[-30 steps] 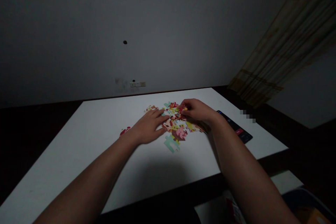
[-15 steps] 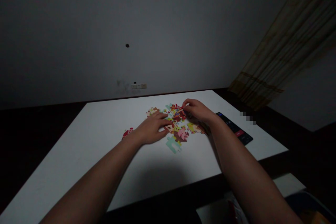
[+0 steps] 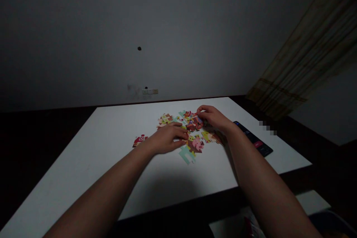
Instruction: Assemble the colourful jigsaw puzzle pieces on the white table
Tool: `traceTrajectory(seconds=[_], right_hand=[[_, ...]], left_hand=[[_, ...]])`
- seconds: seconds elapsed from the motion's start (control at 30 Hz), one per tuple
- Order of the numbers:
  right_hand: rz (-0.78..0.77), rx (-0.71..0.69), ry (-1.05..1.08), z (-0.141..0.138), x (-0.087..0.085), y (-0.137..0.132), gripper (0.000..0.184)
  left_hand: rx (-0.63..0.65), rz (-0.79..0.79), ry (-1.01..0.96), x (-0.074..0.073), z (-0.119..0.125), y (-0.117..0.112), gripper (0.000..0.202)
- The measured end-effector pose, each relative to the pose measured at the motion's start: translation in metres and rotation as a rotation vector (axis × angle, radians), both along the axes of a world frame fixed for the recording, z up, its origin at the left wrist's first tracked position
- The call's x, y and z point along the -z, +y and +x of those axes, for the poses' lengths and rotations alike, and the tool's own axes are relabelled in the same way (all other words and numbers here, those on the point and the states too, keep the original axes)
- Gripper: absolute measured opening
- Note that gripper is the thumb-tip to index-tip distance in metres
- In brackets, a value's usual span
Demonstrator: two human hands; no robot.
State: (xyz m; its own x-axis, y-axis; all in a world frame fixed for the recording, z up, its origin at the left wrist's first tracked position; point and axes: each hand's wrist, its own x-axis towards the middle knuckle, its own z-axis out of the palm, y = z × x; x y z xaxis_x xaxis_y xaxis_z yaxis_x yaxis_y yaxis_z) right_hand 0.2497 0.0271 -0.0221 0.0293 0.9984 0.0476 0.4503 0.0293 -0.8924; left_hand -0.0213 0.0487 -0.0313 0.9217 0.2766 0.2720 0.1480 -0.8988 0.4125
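Observation:
Colourful jigsaw pieces (image 3: 194, 122) lie clustered on a white table (image 3: 117, 119), some joined and some overlapping. My left hand (image 3: 169, 137) lies over the near left of the cluster, fingers apart, fingertips touching pieces. On the far right of the cluster, my right hand (image 3: 213, 116) pinches the edge of a reddish puzzle piece between thumb and fingers; its shape is mostly hidden. A pale green piece (image 3: 187, 155) joins a piece with a pink pig (image 3: 197, 144) on the near side. Beside my left forearm rests a red barn piece (image 3: 140, 140).
A dark phone (image 3: 258, 143) with a lit screen lies right of my right forearm. Yellowish pieces (image 3: 210, 137) sit below my right wrist. Beyond the table stand a grey wall (image 3: 181, 44) with a socket strip (image 3: 150, 91) and a curtain (image 3: 290, 67).
The whole view has shifted slightly, moving everything a little to the right. The red barn piece shows more beside my left forearm. Both hands stay at the puzzle with little movement.

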Motion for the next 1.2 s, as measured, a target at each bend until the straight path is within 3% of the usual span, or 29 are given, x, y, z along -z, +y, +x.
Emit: traceTrajectory(seconds=[0.13, 0.27, 0.37, 0.47, 0.63, 0.77, 0.93, 1.1, 1.2], right_hand=[[-0.002, -0.028, 0.032, -0.008, -0.006, -0.004, 0.019], [-0.023, -0.162, 0.085, -0.019, -0.005, -0.006, 0.023], [0.027, -0.284, 0.099, -0.025, 0.001, -0.003, 0.025], [0.05, -0.295, 0.104, -0.028, 0.006, 0.001, 0.03], [0.024, -0.225, 0.279, -0.026, 0.008, 0.004, 0.043], [-0.002, -0.267, 0.356, -0.025, 0.006, 0.002, 0.029], [0.023, -0.298, 0.232, -0.028, 0.005, -0.002, 0.039], [0.057, -0.265, 0.141, -0.025, 0.007, 0.0, 0.035], [0.079, -0.225, 0.099, -0.02, 0.008, 0.003, 0.028]], left_hand=[[-0.233, -0.027, -0.058, -0.002, 0.001, 0.0, 0.013], [-0.491, -0.103, -0.186, -0.001, 0.002, 0.004, 0.023], [-0.475, -0.285, -0.261, 0.003, 0.005, 0.006, 0.037], [-0.408, -0.443, -0.23, 0.008, 0.008, 0.008, 0.039], [-0.464, -0.493, -0.336, 0.02, 0.011, 0.015, 0.028], [-0.491, -0.575, -0.428, 0.024, 0.012, 0.019, 0.022], [-0.533, -0.614, -0.502, 0.021, 0.011, 0.018, 0.014], [-0.614, -0.761, -0.64, 0.013, 0.002, 0.028, 0.016], [-0.697, -0.671, -0.679, 0.003, -0.018, 0.045, 0.014]])
